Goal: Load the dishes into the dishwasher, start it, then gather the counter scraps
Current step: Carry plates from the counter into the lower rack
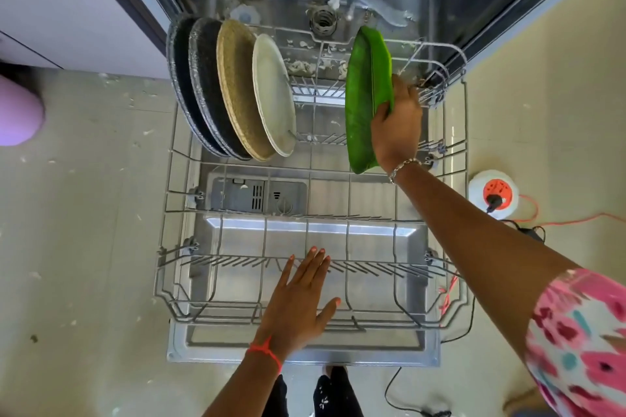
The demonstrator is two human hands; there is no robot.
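Right grip pinches glossy green leaf-shaped plate | left grip flat, empty, over wire rack

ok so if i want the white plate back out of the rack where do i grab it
Pinch the white plate by its top rim, coming from above on its right side. It stands on edge, leaning, last in its row. The tan plate crowds its left face, while the rack is open to its right as far as the green dish held by the right hand.
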